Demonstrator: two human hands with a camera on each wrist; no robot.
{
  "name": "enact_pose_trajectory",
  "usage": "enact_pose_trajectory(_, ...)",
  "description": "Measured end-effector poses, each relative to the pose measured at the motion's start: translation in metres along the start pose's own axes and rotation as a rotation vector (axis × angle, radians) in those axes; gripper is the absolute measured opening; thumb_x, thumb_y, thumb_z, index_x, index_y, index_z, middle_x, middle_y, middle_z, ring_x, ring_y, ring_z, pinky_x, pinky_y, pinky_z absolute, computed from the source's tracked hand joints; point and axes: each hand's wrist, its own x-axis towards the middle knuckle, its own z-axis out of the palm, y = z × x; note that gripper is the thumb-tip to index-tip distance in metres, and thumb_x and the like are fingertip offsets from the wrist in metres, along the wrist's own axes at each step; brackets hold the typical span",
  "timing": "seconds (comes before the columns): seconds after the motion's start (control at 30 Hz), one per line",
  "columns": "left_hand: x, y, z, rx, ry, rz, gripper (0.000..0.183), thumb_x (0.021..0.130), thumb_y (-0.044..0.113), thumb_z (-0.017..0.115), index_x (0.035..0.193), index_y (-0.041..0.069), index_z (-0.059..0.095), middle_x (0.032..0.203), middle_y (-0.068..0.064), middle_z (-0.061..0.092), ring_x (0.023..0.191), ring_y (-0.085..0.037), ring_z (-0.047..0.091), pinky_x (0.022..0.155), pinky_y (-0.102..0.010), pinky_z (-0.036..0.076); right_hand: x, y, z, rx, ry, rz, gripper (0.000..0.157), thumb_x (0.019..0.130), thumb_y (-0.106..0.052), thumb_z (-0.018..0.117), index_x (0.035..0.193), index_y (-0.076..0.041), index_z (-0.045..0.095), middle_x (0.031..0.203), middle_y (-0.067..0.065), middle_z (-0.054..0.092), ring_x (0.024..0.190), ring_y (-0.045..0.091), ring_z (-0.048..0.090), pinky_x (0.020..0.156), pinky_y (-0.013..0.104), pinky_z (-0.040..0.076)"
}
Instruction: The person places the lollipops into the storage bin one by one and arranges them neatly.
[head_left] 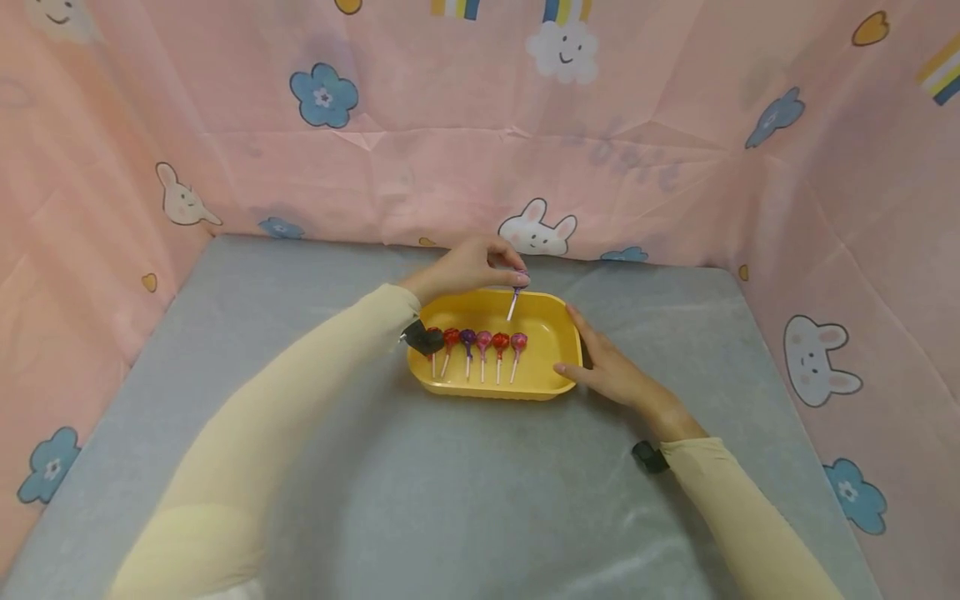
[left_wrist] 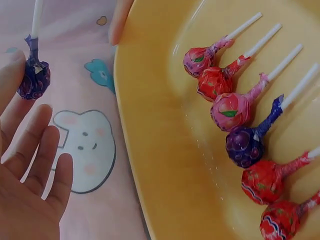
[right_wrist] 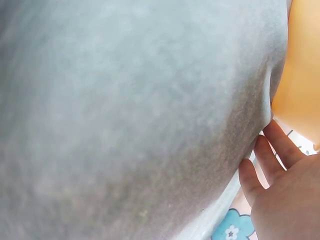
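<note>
My left hand [head_left: 474, 267] pinches a purple-wrapped lollipop [left_wrist: 35, 80] by its round head between thumb and forefinger. Its white stick points down over the back of a yellow tray [head_left: 551, 337] in the head view. The other fingers of that hand are spread in the left wrist view. Inside the tray several lollipops lie in a row, sticks toward me, among them a purple one [left_wrist: 245, 147], a pink one [left_wrist: 231, 112] and a red one [left_wrist: 215, 84]. At the tray's right end my right hand [head_left: 618, 375] grips the rim, thumb on the inner side and fingers along the outside.
The tray stands on a grey cloth-covered table [head_left: 465, 492], near its back edge. A pink printed curtain [head_left: 450, 167] rises behind and along both sides. Black wrist cameras, one of them the right one [head_left: 649, 457], sit at each sleeve; the left overlaps the leftmost lollipop.
</note>
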Motion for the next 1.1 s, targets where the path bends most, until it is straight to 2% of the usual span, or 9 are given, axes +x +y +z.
enact_pose_trajectory(0.27,0.008,0.005,0.01,-0.023,-0.022,0.019,0.02,0.091,0.027,0.072,0.103,0.011,0.074,0.107,-0.004,0.066,0.103,-0.016,0.062,0.095,-0.027,0.054,0.0,0.0,0.0,-0.007,0.007,-0.026,0.1,0.093,-0.045,0.065,0.159,-0.03,-0.009,0.169,0.012,0.007,0.154,0.039,0.016,0.122,0.064,0.016)
enact_pose_trajectory(0.47,0.009,0.004,0.017,-0.012,-0.042,0.005,0.019,0.09,0.028,0.073,0.101,0.012,0.074,0.108,-0.003,0.067,0.104,-0.016,0.061,0.095,-0.027,0.054,-0.001,-0.001,0.0,-0.006,0.006,-0.032,0.1,0.093,-0.046,0.065,0.159,-0.03,-0.009,0.169,0.012,0.006,0.154,0.039,0.015,0.122,0.064,0.016)
enact_pose_trajectory(0.73,0.015,0.002,0.026,0.005,-0.068,0.027,0.017,0.09,0.03,0.073,0.097,0.015,0.074,0.104,0.0,0.069,0.103,-0.014,0.06,0.095,-0.027,0.053,-0.001,0.0,0.0,-0.003,0.0,-0.021,0.1,0.094,-0.045,0.064,0.159,-0.029,-0.009,0.169,0.011,0.005,0.153,0.04,0.015,0.121,0.066,0.016)
enact_pose_trajectory(0.9,0.018,0.006,0.031,0.009,-0.087,0.008,0.017,0.091,0.03,0.073,0.098,0.015,0.074,0.105,0.0,0.069,0.103,-0.014,0.06,0.095,-0.028,0.051,-0.001,0.0,0.0,0.001,-0.001,-0.018,0.1,0.094,-0.044,0.064,0.159,-0.03,-0.01,0.169,0.011,0.004,0.153,0.041,0.015,0.12,0.067,0.016)
enact_pose_trajectory(1.1,0.016,0.006,0.037,0.009,-0.099,-0.036,0.018,0.09,0.031,0.073,0.098,0.015,0.072,0.098,0.0,0.071,0.098,-0.018,0.065,0.09,-0.025,0.053,-0.002,0.0,0.0,0.004,0.003,-0.034,0.101,0.093,-0.045,0.065,0.159,-0.029,-0.009,0.169,0.012,0.005,0.153,0.04,0.017,0.121,0.066,0.017)
